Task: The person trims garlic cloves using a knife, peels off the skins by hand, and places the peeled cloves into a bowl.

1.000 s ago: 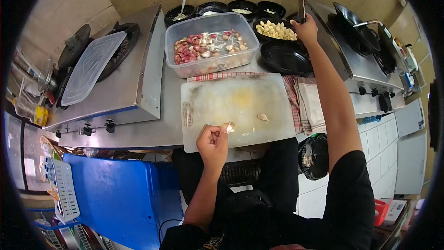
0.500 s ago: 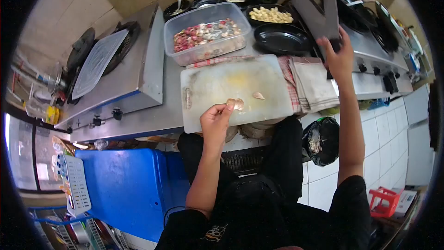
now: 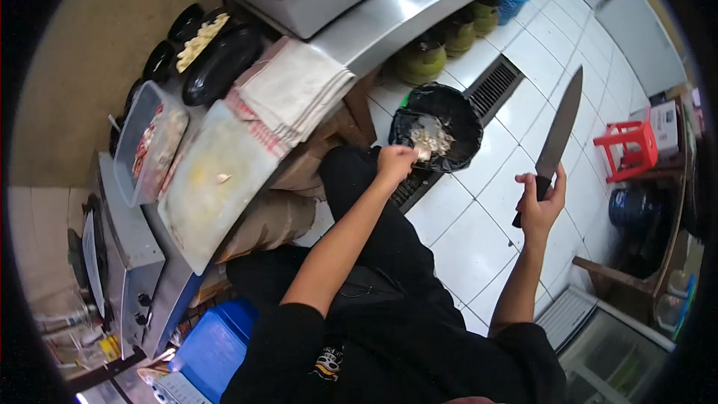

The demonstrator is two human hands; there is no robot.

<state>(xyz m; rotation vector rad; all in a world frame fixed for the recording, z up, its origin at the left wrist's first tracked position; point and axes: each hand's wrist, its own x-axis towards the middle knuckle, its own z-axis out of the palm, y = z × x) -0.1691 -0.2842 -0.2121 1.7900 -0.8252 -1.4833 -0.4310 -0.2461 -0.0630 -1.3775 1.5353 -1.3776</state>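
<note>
My left hand (image 3: 396,164) is closed on a pale piece of garlic peel (image 3: 422,152), over the near left edge of a bin lined with a black bag (image 3: 467,123). Pale peelings (image 3: 437,137) lie inside the bin. Over the tiled floor, my right hand (image 3: 540,206) grips the black handle of a large knife (image 3: 562,123), its blade pointing up and away. One garlic clove (image 3: 223,178) rests on the white cutting board (image 3: 198,209) at the left.
Beside the board are folded cloths (image 3: 292,90), a clear tub (image 3: 126,157) with shallots and a black dish (image 3: 224,63). Green gas cylinders (image 3: 420,61) stand under the steel counter (image 3: 404,4). A red stool (image 3: 632,148) is at the right.
The view has swung right and down. My left hand has moved from above the board to the bin with the peel, and my right hand has carried the knife over the floor.
</note>
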